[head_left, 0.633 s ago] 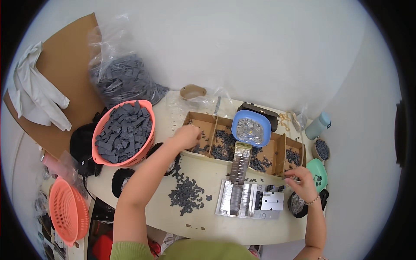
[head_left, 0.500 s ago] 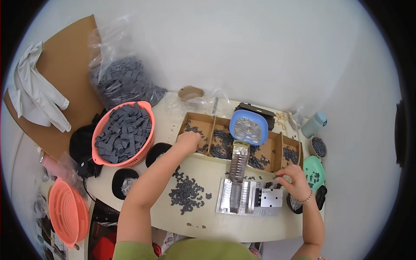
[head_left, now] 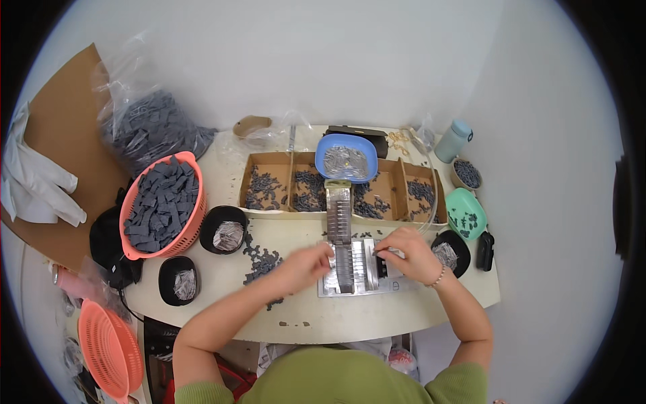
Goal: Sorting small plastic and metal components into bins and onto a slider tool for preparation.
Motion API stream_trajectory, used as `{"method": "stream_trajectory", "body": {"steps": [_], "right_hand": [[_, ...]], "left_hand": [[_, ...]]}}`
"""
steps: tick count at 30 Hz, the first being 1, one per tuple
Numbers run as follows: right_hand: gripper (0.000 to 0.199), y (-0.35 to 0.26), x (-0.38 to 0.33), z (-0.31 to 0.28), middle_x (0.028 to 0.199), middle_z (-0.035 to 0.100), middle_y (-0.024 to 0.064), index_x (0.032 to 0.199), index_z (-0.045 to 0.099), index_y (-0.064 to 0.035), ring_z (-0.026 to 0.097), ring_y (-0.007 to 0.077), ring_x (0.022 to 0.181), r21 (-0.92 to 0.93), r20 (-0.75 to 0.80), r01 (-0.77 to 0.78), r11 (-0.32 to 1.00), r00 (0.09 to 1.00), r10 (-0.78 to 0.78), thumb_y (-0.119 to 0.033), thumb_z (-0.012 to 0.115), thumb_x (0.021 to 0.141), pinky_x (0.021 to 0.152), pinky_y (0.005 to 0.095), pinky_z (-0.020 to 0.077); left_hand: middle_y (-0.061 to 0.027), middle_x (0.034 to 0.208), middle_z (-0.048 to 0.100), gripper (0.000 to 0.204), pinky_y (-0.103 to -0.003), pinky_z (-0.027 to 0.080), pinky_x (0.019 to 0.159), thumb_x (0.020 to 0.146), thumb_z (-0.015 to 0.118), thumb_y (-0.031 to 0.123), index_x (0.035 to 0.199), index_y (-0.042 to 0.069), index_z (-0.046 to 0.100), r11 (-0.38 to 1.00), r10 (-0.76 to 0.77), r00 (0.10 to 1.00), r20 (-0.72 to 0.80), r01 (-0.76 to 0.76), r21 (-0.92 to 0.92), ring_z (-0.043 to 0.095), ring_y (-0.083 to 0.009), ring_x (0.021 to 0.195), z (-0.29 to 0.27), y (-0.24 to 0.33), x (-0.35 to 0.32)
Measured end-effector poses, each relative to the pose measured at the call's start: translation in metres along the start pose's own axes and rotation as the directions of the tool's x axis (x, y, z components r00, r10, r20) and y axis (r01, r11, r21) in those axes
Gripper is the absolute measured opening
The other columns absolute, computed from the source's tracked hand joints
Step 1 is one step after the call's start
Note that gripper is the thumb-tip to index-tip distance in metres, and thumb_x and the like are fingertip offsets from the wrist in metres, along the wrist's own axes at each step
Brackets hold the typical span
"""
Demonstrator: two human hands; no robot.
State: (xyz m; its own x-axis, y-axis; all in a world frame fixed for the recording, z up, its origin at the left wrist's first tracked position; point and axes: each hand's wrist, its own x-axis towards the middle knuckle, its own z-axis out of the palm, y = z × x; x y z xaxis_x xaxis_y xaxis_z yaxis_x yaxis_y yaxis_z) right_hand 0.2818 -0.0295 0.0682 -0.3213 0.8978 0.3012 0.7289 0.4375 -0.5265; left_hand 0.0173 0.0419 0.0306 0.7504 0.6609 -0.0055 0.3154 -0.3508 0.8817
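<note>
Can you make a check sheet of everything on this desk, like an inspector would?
Surface: pale rounded table, dotted with loose dark bits.
Job's things: ridged silver metal jig plate; blue plastic dish of shiny pieces above it; divided cardboard tray of small dark parts.
Clutter: salmon plastic basket of dark strips, two round black bowls, mint green bowl, light blue bottle.
Hands: left hand and right hand both on the plate; grip unclear.
Cables: nothing seen.
Surroundings: white wall, brown cardboard sheet, white gloves.
</note>
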Motion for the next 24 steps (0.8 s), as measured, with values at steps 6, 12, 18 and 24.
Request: {"method": "stream_trajectory", "body": {"steps": [6,12,18,24], "right_hand": [[0.009,-0.013,-0.006,0.023,0.082,0.063,0.0025,0.087,0.067,-0.0107,0.057,0.0226,0.084,0.028,0.082,0.057,0.998,0.995,-0.059,-0.013,0.068,0.079,0.081,0.0354,0.0384],[0.007,-0.013,-0.004,0.051,0.082,0.062,0.0022,0.087,0.066,-0.0110,0.056,0.0221,0.083,0.061,0.099,0.084,0.995,0.991,-0.090,-0.013,0.067,0.080,0.080,0.0354,0.0378],[0.008,-0.017,0.001,0.073,0.083,0.060,0.0025,0.086,0.066,-0.0107,0.057,0.0227,0.080,-0.017,0.031,0.101,0.995,0.994,-0.101,-0.013,0.067,0.079,0.075,0.0350,0.0407],[0.012,-0.018,-0.009,0.093,0.081,0.055,0.0040,0.084,0.062,-0.0084,0.056,0.0223,0.079,-0.294,0.001,0.285,0.912,0.954,-0.298,-0.013,0.059,0.074,0.070,0.0346,0.0438]], "left_hand": [[-0.0098,0.086,0.055,0.012,-0.036,0.049,0.072,0.076,0.069,0.007,0.085,0.004,0.061,0.921,0.242,0.963,-0.121,-0.189,0.340,0.058,-0.0280,0.083,0.041,-0.006,-0.027],[-0.0084,0.086,0.054,0.011,-0.036,0.049,0.073,0.072,0.069,0.007,0.080,0.004,0.063,0.855,0.312,0.943,-0.116,-0.225,0.467,0.056,-0.0261,0.083,0.041,-0.005,-0.030],[-0.0074,0.083,0.056,0.010,-0.037,0.049,0.068,0.071,0.069,0.008,0.079,0.003,0.065,0.843,0.350,0.928,-0.128,-0.253,0.474,0.057,-0.0266,0.080,0.046,-0.010,-0.030],[-0.0080,0.088,0.059,0.014,-0.039,0.046,0.071,0.074,0.069,0.016,0.082,0.004,0.067,0.621,0.350,0.935,0.053,-0.274,0.734,0.056,-0.0283,0.081,0.042,0.008,-0.041]]}}
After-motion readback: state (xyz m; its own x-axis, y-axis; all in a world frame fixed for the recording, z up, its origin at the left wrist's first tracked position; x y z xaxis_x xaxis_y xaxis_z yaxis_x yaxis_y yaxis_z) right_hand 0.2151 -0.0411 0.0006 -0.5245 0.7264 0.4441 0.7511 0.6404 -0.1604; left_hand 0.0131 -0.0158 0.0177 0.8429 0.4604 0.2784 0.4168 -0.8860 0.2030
